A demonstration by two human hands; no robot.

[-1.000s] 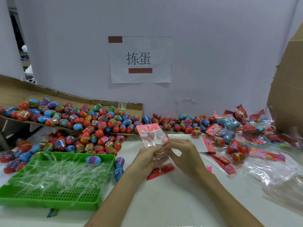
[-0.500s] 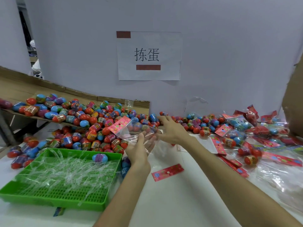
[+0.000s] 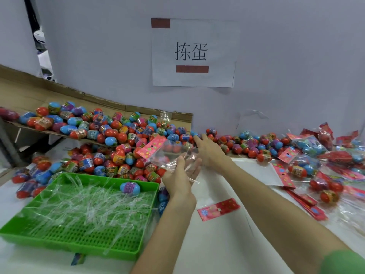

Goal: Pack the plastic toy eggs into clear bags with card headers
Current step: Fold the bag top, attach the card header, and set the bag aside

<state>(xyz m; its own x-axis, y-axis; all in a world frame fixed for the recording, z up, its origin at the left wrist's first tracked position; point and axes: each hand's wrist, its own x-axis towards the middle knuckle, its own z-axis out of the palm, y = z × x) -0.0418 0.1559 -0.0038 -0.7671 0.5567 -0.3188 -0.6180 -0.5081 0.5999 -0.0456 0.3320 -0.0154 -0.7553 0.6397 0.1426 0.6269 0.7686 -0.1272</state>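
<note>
Green sleeve [image 3: 343, 262] at bottom right; two bare forearms run up over the white surface [image 3: 217, 244].

Near left: green tray [image 3: 59, 244], slotted floor, littered with clear plastic strips [image 3: 79, 204]. One blue-and-purple egg [image 3: 130, 187] lies at its far rim. A loose red card [image 3: 218, 209] lies flat on the surface between the arms.

Left hand [image 3: 182, 175]: just past the tray's far right corner, fingers and thumb grasping the clear bag [image 3: 173, 155]. The bag is held above the surface, tilted. Its pink card header [image 3: 152, 148] points up and left, over the eggs.

Right hand [image 3: 209, 150]: just beyond the bag, back to the camera, fingers stretched out and released. The tips touch the toy eggs [image 3: 118, 155] at the foot of the wall.

Eggs are red, blue and purple, heaped on the surface and up a sloping cardboard sheet [image 3: 23, 95] at left. Far right: filled bags [image 3: 310, 145] with red headers, jumbled among more eggs.

Wall behind: paper sign [image 3: 194, 53], two characters, two brown bars.
</note>
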